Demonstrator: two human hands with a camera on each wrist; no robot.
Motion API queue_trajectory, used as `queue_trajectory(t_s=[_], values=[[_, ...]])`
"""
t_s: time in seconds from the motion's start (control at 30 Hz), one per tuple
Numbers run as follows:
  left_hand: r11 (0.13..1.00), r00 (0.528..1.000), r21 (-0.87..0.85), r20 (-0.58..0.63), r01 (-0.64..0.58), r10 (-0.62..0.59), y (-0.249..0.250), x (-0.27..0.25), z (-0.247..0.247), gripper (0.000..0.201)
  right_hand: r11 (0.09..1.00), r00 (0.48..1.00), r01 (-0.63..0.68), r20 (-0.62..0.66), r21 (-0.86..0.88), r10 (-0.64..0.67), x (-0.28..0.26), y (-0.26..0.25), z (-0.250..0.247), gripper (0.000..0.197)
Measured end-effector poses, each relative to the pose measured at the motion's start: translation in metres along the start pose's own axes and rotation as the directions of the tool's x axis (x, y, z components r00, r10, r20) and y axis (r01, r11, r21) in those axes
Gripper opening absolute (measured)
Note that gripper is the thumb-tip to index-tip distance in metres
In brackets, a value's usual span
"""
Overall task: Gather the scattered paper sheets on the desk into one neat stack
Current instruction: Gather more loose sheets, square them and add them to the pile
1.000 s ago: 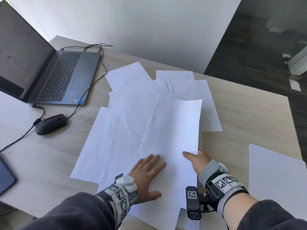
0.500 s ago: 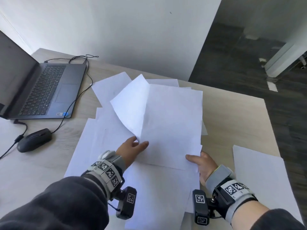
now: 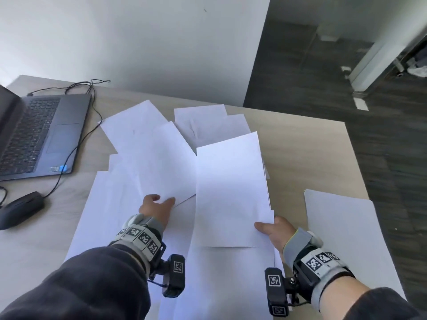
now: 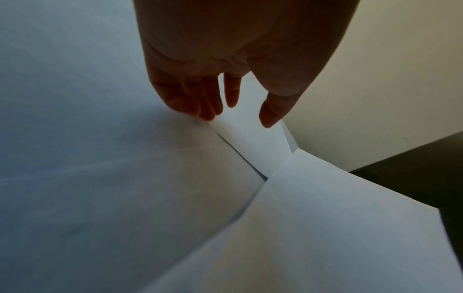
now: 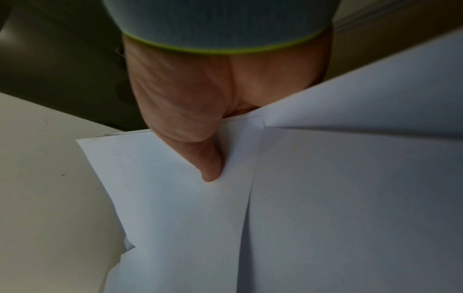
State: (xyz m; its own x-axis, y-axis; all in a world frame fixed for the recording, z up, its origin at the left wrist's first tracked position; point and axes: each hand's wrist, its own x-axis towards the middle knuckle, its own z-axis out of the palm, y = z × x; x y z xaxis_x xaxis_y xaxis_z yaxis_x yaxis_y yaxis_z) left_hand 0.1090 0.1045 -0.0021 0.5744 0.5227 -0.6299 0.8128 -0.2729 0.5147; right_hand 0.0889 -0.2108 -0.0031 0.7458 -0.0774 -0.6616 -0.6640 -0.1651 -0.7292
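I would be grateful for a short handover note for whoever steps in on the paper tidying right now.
Right hand: pinches the near right corner of a small bundle of white paper sheets, thumb on top.
Left hand: grips the near edge of a single white sheet beside that bundle.
Loose white sheets lie fanned and overlapping across the middle of the light wooden desk; a separate white sheet lies at the right edge.
Done: a few sheets gathered in the right hand.
Left: add the left hand's sheet, collect the fanned ones and the right-edge sheet, square the stack.
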Motion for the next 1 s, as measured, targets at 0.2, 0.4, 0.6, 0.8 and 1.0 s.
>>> queue_trajectory(t_s=[0.2,0.4,0.6,0.8,1.0], values=[[0.777,0.973,0.586,0.134,-0.229,0.186,-0.005,0.001,-0.009,0.077,0.998,1.000,-0.004,0.007,0.060,0.004,0.002,0.003,-0.012,0.013],[0.587,0.890,0.676,0.261,-0.445,0.374,-0.028,-0.011,0.005,0.076,0.996,1.000,-0.014,0.025,0.091,0.012,0.005,-0.002,-0.015,0.014],[0.402,0.787,0.692,0.418,-0.599,0.453,-0.049,-0.014,0.002,0.076,0.991,0.999,-0.045,0.018,0.127,0.043,0.008,-0.009,-0.025,0.012],[0.314,0.680,0.622,0.524,-0.717,0.513,-0.057,-0.031,0.011,0.071,0.987,0.999,-0.051,0.016,0.153,0.049,0.011,-0.006,-0.018,0.013],[0.346,0.641,0.551,0.542,-0.759,0.544,-0.064,-0.043,0.027,0.079,0.995,0.999,-0.051,0.008,0.088,0.050,0.012,0.001,0.003,0.011]])
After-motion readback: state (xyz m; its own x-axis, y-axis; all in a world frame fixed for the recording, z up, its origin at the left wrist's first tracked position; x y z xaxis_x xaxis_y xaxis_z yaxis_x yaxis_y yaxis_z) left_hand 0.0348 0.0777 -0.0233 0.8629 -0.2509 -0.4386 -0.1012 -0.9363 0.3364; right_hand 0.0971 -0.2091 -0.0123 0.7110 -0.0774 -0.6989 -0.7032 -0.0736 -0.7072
